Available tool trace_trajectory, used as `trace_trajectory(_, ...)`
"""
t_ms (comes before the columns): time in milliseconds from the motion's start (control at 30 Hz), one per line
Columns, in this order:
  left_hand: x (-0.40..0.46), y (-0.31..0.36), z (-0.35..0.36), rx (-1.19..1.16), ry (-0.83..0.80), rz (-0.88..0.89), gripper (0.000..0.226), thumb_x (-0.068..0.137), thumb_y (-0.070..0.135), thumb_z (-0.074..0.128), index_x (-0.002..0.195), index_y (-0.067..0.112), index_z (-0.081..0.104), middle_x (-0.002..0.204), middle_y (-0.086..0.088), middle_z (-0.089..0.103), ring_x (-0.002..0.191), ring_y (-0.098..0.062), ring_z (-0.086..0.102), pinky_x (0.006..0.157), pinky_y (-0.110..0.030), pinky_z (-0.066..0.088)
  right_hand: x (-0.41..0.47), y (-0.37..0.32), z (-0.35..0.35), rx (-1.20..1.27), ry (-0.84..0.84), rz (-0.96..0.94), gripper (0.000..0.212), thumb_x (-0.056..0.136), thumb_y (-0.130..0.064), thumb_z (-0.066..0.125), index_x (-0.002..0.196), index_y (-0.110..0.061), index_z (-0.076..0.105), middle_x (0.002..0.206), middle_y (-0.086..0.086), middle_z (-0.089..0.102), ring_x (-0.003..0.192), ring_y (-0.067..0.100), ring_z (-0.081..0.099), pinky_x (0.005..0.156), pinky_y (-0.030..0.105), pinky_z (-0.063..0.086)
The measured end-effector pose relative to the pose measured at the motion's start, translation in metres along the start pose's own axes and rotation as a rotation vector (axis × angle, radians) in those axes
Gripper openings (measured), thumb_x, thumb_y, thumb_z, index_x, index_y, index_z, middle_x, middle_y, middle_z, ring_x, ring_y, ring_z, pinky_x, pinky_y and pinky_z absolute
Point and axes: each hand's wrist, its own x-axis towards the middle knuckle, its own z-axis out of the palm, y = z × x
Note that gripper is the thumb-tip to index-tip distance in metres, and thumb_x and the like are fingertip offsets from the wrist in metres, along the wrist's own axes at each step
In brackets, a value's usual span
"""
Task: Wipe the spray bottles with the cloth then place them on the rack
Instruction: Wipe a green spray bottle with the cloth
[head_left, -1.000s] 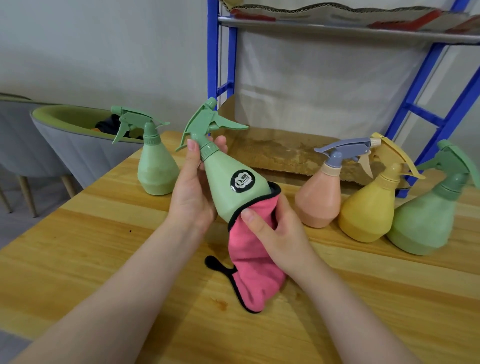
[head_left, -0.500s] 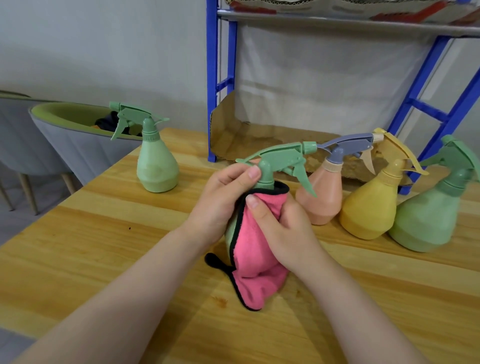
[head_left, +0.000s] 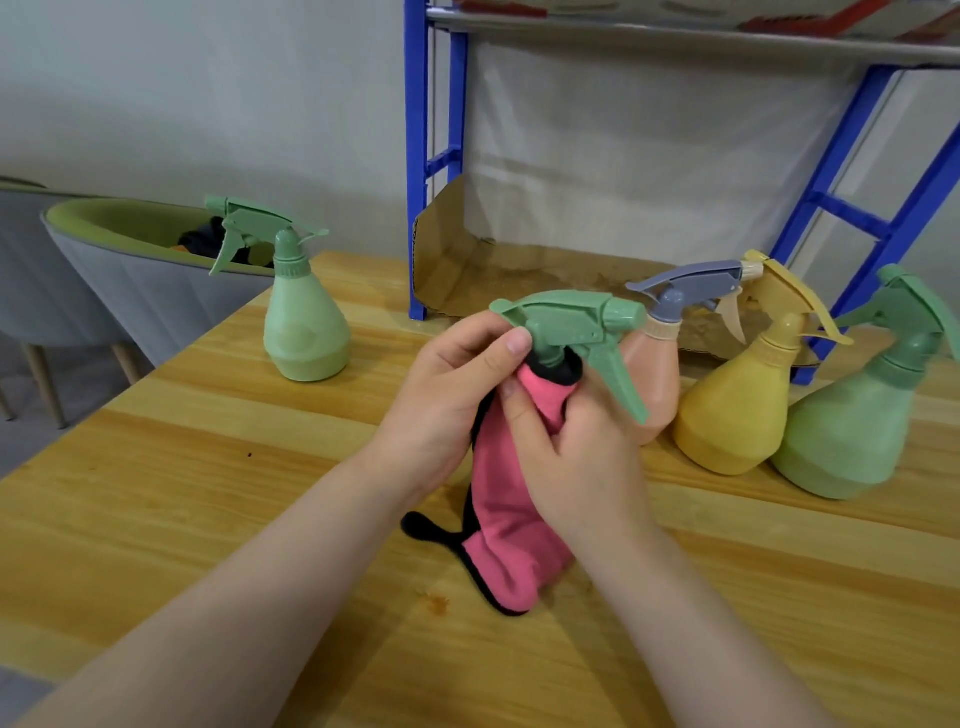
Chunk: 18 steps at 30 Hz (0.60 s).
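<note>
Over the desk (head_left: 156, 519), the left hand (head_left: 441, 405) grips the neck of a pale green spray bottle (head_left: 571, 322). The right hand (head_left: 576, 457) grips a pink, black-edged cloth (head_left: 509, 551) wrapped round its body, hiding it. Only the green trigger head shows, nozzle pointing right. The blue rack (head_left: 418, 156) stands behind.

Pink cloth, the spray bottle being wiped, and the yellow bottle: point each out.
pink cloth (head_left: 506, 551), head view, on the hanging lower fold.
spray bottle being wiped (head_left: 571, 319), head view, on its green trigger head.
yellow bottle (head_left: 727, 415), head view, on its body.
</note>
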Motion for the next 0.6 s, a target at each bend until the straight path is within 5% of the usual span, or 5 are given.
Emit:
trace_trajectory(233, -0.001, 0.004, 0.003, -0.162, 0.073, -0.066, 0.048, 0.091, 0.028, 0.055, 0.121, -0.009, 0.055, 0.101, -0.01, 0.07, 0.094, -0.017, 0.067, 0.087, -0.026, 0.055, 0.001, 0.002, 0.004, 0.062, -0.056, -0.023, 0.029, 0.09, -0.04, 0.063, 0.115, -0.026, 0.06, 0.105, -0.012, 0.065, 0.1, 0.005, 0.061, 0.084, 0.019, 0.05)
trace_trajectory(433, 0.004, 0.01, -0.003, -0.214, 0.227, -0.112, 0.036, 0.088, 0.041, 0.055, 0.105, 0.014, 0.07, 0.092, -0.002, 0.072, 0.09, -0.017, 0.068, 0.079, -0.03, 0.058, 0.0, 0.008, 0.003, 0.054, -0.137, 0.037, 0.035, 0.082, -0.057, 0.061, 0.112, -0.042, 0.05, 0.106, -0.025, 0.059, 0.104, -0.01, 0.055, 0.09, 0.011, 0.044)
trace_trajectory(600, 0.016, 0.007, -0.02, -0.448, 0.38, -0.132, 0.036, 0.09, 0.048, 0.057, 0.102, 0.015, 0.067, 0.088, -0.002, 0.063, 0.087, -0.018, 0.064, 0.086, -0.038, 0.057, 0.0, 0.017, 0.006, 0.135, -0.183, 0.066, 0.066, 0.081, -0.059, 0.063, 0.135, -0.025, 0.047, 0.128, -0.011, 0.058, 0.123, 0.005, 0.053, 0.103, 0.032, 0.045)
